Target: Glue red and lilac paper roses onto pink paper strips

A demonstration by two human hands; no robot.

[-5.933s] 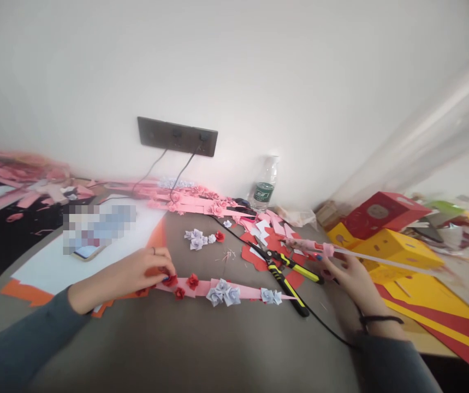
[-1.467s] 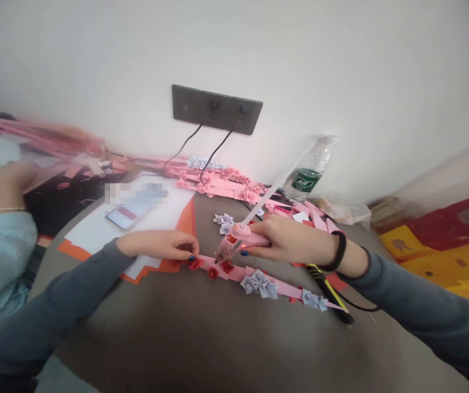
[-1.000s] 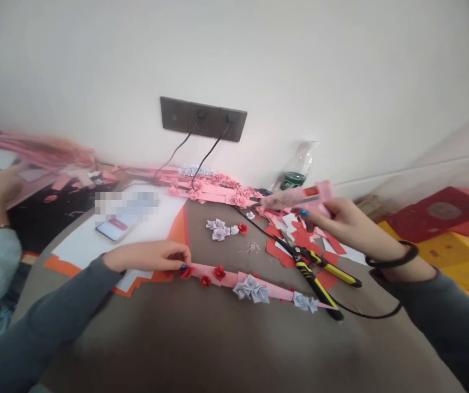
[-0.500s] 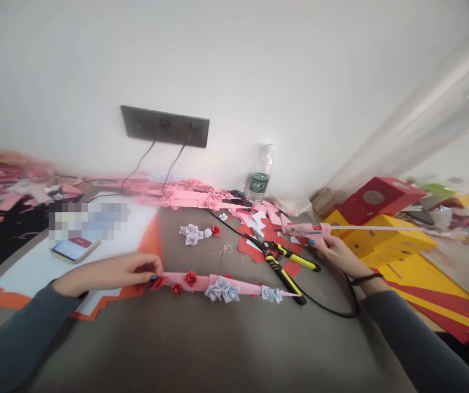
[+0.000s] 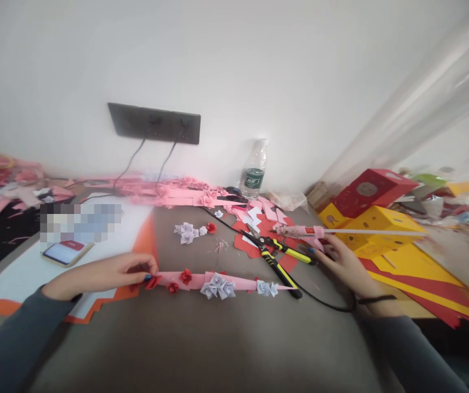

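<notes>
My left hand is closed in a pinch at the left end of a pink paper strip, by a red paper flower. Small red and pale lilac paper flowers sit along the strip, which tapers to a point on the right. My right hand is loosely round the handle of a pink hot glue gun, thumb and fingers partly apart. A long white glue stick sticks out of its back. Below the gun lie open yellow-and-black pliers; the handle is mostly hidden by my hand.
Loose lilac flowers lie mid-table. Pink decorated strips and a water bottle are by the wall. A phone rests on white sheets at left. Yellow and red boxes stand right; a black cord curves near my right hand.
My right hand has come slightly down and towards me, its grip on the glue gun looser; the gun is a little lower. The left hand keeps its pinch. The whole view has shifted slightly.
</notes>
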